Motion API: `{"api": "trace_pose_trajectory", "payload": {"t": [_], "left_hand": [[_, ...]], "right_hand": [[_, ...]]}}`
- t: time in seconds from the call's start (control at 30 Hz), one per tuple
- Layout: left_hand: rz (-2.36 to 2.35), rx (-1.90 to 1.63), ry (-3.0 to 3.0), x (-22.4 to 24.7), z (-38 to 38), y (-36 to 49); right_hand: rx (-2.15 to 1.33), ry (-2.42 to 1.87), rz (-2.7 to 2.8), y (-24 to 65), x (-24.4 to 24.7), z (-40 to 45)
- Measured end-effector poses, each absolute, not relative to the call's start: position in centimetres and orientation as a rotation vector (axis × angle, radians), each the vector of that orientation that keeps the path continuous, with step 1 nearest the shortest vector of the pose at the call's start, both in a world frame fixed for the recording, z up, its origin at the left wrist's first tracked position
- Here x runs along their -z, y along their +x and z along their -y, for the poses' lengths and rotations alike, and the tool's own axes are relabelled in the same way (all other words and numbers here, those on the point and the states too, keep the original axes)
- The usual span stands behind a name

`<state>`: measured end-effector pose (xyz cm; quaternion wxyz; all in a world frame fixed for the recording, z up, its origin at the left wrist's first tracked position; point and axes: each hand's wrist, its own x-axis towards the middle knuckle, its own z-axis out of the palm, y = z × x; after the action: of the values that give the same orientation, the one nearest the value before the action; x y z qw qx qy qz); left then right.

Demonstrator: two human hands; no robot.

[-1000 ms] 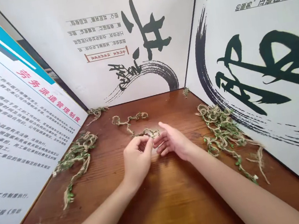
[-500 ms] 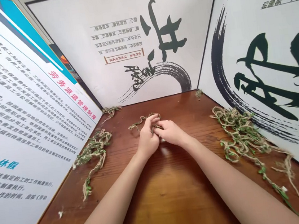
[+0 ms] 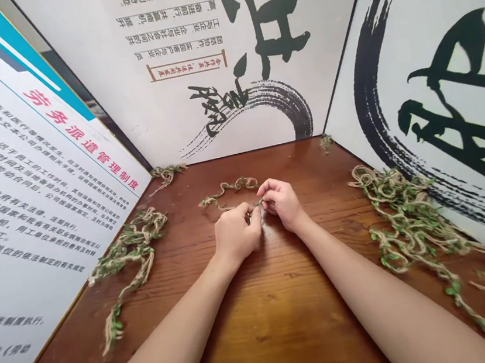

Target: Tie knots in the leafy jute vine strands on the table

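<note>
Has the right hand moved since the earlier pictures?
Yes, it has moved away from the person, so the right hand now sits closer to the back edge of the wooden table.

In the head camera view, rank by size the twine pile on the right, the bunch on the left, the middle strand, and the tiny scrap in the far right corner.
Right twine pile, largest; left bunch, next, though nearness to the camera may flatter either; middle strand; far corner scrap, smallest.

Twine garland [image 3: 129, 245] left, another [image 3: 411, 222] right, a third [image 3: 228, 190] between, on a wooden table [image 3: 280, 312], printed panels [image 3: 189, 35] behind.
</note>
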<state>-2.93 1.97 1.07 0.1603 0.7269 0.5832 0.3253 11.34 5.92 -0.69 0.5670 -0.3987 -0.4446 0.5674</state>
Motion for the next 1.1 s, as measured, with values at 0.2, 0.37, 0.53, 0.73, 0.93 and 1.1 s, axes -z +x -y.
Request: {"api": "trace_pose_trajectory", "payload": {"t": [0.2,0.37,0.53,0.73,0.93,1.1], "left_hand": [[-1.525,-1.2,2.025,-0.8,-2.2,-3.0],[-1.456,-1.32,1.668,-0.5,-2.9,-3.2],[-1.343,-1.32,1.634,-0.3,-3.1,-3.3],[-1.266,-1.352,1.663,0.3,-3.6,-3.3],[-1.344,-1.414,1.826,0.4,-3.7,-3.4],[-1.38,-1.37,1.62,0.3,-3.6,-3.4]], "right_hand": [[-1.192,-0.937,1.09,10.7,1.5,-6.4],[-0.985,-1.068,1.32,10.4,2.0,-6.4],[-0.894,-1.156,1.425,10.5,2.0,-6.4],[-0.981,-1.088,1.5,10.5,2.2,-6.5],[-0.962,-1.076,1.517,10.6,2.4,-6.5],[-1.019,-1.066,1.51,10.7,2.2,-6.3]]}}
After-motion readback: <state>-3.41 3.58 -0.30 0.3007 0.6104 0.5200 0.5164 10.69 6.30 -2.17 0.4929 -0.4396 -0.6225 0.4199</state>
